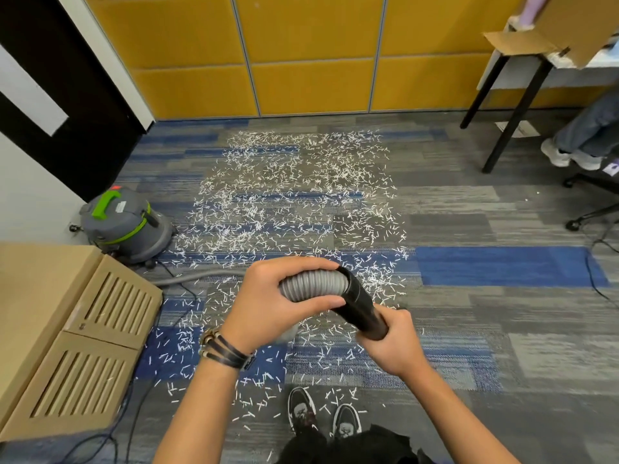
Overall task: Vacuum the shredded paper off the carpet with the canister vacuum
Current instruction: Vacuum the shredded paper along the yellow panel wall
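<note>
Head view: the whole scene is seen from above, looking forward and down.
Left hand (284,306): its fingers (301,262) are curled round the grey ribbed hose (315,284), which is gripped just behind the black tube (361,306).
Right hand (392,343): the lower end of the black tube is gripped, with the fingers wrapped round it.
Hose and tube: both are held above the carpet (502,266), joined end to end between the hands.
Canister vacuum (127,226): it is stood on the carpet at the left, beside a tan vented cabinet (83,329).
Shredded paper (294,182): it is scattered in a wide patch over the carpet, from near the yellow wall panels (311,51) down to the shoes (301,410).
Counter (603,61): it is seen at the upper right, with a cardboard box (542,31) on it.
</note>
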`<state>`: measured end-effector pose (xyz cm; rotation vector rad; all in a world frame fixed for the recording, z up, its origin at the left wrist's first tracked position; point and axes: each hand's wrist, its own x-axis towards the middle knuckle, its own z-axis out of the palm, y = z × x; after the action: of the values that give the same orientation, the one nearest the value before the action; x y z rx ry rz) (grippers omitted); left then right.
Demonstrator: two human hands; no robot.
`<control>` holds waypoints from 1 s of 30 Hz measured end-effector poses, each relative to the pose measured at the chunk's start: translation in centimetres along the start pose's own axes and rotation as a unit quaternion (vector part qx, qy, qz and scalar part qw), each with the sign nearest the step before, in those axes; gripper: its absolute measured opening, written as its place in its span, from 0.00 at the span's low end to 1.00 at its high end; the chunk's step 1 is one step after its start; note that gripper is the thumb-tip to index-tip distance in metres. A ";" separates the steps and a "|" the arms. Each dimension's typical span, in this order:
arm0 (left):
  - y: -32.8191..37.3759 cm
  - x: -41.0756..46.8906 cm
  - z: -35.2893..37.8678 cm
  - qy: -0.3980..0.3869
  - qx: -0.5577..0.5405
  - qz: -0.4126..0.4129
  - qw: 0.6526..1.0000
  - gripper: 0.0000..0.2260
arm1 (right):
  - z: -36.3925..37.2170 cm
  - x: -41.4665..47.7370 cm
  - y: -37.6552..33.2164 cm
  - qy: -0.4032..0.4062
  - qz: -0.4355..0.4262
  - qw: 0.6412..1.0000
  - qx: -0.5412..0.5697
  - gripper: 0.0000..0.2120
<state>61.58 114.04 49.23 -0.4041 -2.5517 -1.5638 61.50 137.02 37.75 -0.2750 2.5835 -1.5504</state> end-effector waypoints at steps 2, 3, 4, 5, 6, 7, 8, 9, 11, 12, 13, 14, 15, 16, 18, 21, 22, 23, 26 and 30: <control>0.4 -0.4 0.2 0.011 0.004 0.008 1.000 0.20 | -0.4 -0.8 0.0 -0.003 -0.003 1.000 0.005 0.12; 0.6 -0.5 0.3 0.021 0.001 0.006 1.000 0.20 | -0.7 -1.0 -0.1 -0.001 -0.006 1.000 0.005 0.11; 0.9 -0.6 0.4 0.031 -0.004 0.002 1.000 0.19 | -1.0 -1.0 -0.2 0.004 -0.009 1.000 0.002 0.10; 1.1 -0.5 0.5 0.040 -0.007 -0.001 0.999 0.19 | -1.3 -1.0 -0.2 0.010 -0.012 1.000 -0.003 0.11; 1.3 -0.4 0.6 0.048 -0.006 -0.003 0.999 0.19 | -1.6 -0.9 -0.3 0.015 -0.018 1.000 -0.009 0.12; 1.5 -0.3 0.8 0.052 -0.002 -0.005 0.999 0.19 | -1.8 -0.8 -0.3 0.016 -0.022 1.000 -0.011 0.12; 1.6 -0.3 0.9 0.052 0.002 -0.005 0.999 0.19 | -1.9 -0.8 -0.2 0.017 -0.024 1.000 -0.012 0.13; 1.8 -0.3 1.1 0.049 0.006 -0.003 0.999 0.19 | -1.9 -0.8 -0.1 0.018 -0.024 0.999 -0.010 0.12; 1.8 -0.5 1.5 0.035 0.014 0.005 0.999 0.20 | -1.9 -1.0 0.2 0.022 -0.020 1.000 -0.010 0.11; 1.8 -0.6 1.6 0.028 0.016 0.007 0.999 0.20 | -1.8 -1.2 0.3 0.023 -0.015 1.000 -0.010 0.10; 1.7 -0.7 1.6 0.021 0.014 0.006 1.000 0.20 | -1.6 -1.4 0.5 0.024 -0.011 1.000 -0.008 0.10; 1.6 -0.8 1.6 0.014 0.006 0.003 1.000 0.20 | -1.3 -1.7 0.7 0.024 -0.008 1.000 -0.005 0.10; 1.5 -0.9 1.4 0.006 -0.005 -0.001 1.000 0.20 | -1.1 -2.0 0.8 0.024 -0.005 1.000 0.001 0.10; 1.4 -0.9 1.3 -0.001 -0.015 -0.005 1.000 0.20 | -0.8 -2.4 0.8 0.022 0.000 1.000 0.007 0.09; 1.4 -1.1 1.0 -0.009 -0.028 -0.006 1.000 0.20 | -0.5 -3.1 0.5 0.021 0.005 1.000 0.009 0.06; 1.0 -1.6 0.8 -0.003 -0.034 0.000 0.999 0.20 | -0.5 -3.9 -0.1 0.032 0.005 0.999 -0.003 0.10; 0.9 -2.1 0.6 0.004 -0.034 0.004 0.999 0.20 | -0.4 -4.0 -0.4 0.039 0.003 0.999 -0.015 0.11; 0.9 -2.4 0.6 0.012 -0.032 0.004 0.999 0.20 | -0.5 -4.1 -0.4 0.044 0.004 0.999 -0.026 0.12; 0.5 -3.6 -0.3 -0.001 -0.036 -0.011 0.999 0.22 | 0.2 -4.5 -0.7 0.047 0.006 0.998 -0.051 0.11; -0.6 -5.9 -1.6 -0.054 -0.010 -0.019 0.998 0.20 | 2.7 -6.2 -0.5 0.032 0.017 0.998 -0.056 0.09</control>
<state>66.95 111.39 48.00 -0.4552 -2.6405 -1.6240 68.13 135.82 36.98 -0.1924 2.7146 -1.4279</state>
